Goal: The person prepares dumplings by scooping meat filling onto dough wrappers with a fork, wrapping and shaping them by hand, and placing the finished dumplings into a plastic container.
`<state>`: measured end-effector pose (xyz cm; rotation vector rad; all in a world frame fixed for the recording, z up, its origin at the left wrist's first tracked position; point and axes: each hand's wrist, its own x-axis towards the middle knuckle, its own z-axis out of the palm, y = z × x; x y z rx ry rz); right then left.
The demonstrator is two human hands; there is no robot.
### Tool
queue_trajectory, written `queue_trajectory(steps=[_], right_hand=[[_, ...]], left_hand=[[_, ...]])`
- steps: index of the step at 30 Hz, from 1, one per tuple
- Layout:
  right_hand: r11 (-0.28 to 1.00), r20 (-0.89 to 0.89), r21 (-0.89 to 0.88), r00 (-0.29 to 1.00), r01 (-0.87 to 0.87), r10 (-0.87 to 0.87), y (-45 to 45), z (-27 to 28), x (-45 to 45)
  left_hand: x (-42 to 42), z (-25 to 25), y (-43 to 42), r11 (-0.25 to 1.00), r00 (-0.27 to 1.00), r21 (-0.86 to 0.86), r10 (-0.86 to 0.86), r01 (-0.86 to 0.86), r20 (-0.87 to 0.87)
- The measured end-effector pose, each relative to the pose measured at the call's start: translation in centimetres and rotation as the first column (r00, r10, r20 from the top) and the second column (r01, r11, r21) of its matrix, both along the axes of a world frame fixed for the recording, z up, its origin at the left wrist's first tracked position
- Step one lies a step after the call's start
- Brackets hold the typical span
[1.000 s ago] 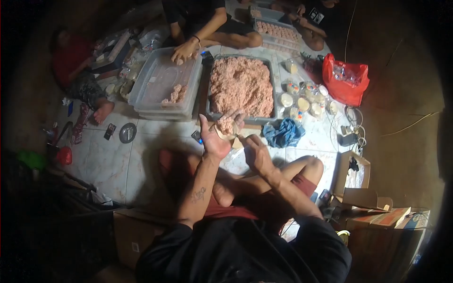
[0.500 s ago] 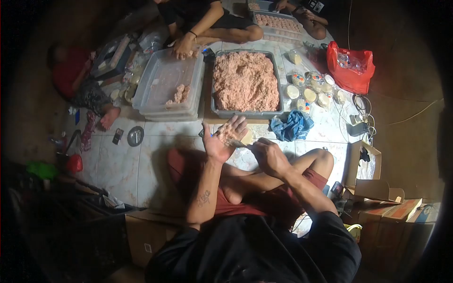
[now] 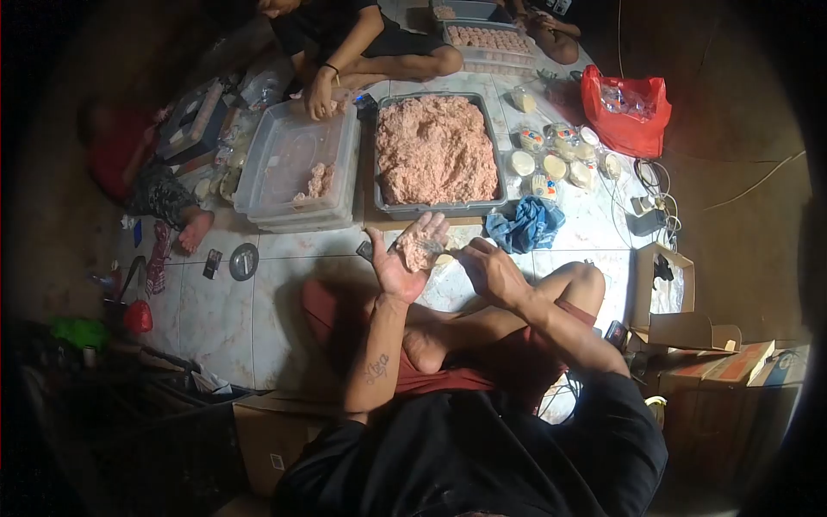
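One pink lump (image 3: 414,251) on flat, unclenched left hand (image 3: 397,275); right hand (image 3: 494,270) grips one utensil (image 3: 434,248).

Rough pink mixture (image 3: 435,146) is held in a smooth grey plastic tub (image 3: 472,207) on a glossy tile floor (image 3: 297,276); a coarse lump (image 3: 413,252) is carried on the left hand (image 3: 401,274), met by a dull, metallic-looking utensil (image 3: 432,247). The bin (image 3: 289,215) alongside is made of hazy, translucent plastic. Crumpled matt blue cloth (image 3: 525,226) is seen at the tub's near right corner, a shiny red plastic bag (image 3: 616,125) and matt cardboard box (image 3: 689,329) along the floor's right edge.
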<state>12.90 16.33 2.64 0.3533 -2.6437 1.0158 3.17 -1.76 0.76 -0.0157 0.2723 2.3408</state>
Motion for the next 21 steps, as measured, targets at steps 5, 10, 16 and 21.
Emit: queue_trajectory(steps=[5,10,16,21], right_hand=[[0.982,0.020,-0.134,0.991,0.135,-0.134,-2.7,0.3,1.2],[0.909,0.092,-0.313,0.961,0.276,-0.261,-5.0,3.3,1.8],[0.994,0.192,-0.082,0.980,0.077,-0.060,-3.5,2.1,1.3],[0.992,0.059,0.025,0.991,-0.121,0.119,-0.3,0.4,1.1]], left_hand=[[-0.6,-2.3,-0.3,0.987,0.986,-0.049,0.148,-0.152,-0.077],[-0.7,-1.9,-0.2,0.969,0.969,-0.101,0.211,-0.224,-0.129],[-1.5,-2.1,-1.3,0.996,0.997,-0.067,0.061,-0.064,-0.046],[-1.8,-2.3,-2.5,0.997,0.993,-0.035,-0.062,0.066,0.104]])
